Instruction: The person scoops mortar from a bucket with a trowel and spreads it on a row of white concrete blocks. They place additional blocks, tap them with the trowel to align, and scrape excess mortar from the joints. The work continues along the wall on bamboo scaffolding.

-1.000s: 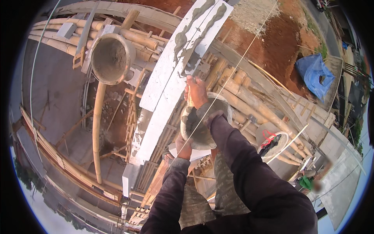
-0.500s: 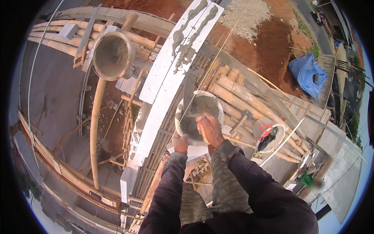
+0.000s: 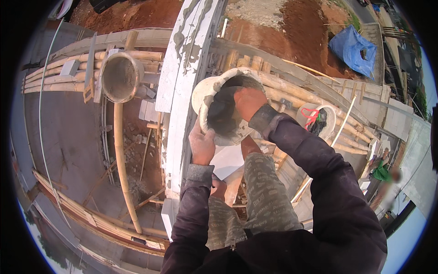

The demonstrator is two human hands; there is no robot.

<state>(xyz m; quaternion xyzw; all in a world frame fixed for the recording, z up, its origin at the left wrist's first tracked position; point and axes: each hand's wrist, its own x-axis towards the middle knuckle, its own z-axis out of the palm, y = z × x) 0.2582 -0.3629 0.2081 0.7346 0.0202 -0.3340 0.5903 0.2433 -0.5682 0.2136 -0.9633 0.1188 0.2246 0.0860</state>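
Observation:
A mortar-crusted bucket (image 3: 199,98) is tilted in front of me, beside the white block wall. Its rim is in my left hand (image 3: 202,146), thumb over the near left edge. My right hand (image 3: 251,102) reaches into the mouth, closed, with its fingers hidden; what it grips cannot be made out. Dark grey mortar (image 3: 222,109) shows inside the bucket. Along the white block wall (image 3: 175,82), uneven streaks of grey mortar (image 3: 194,34) lie on the top face, farther from me.
Another mortar-stained bucket (image 3: 119,77) stands at left by a handsaw (image 3: 90,68) and bamboo poles (image 3: 59,80). At right, a white bucket (image 3: 326,121) holds dark items and a red strap. A blue tarp (image 3: 353,50) lies farther off. Another person (image 3: 381,173) is at far right.
The bucket has been raised and tipped, and now sits closer to the wall. My right hand has gone deeper into it. My left hand still holds the rim.

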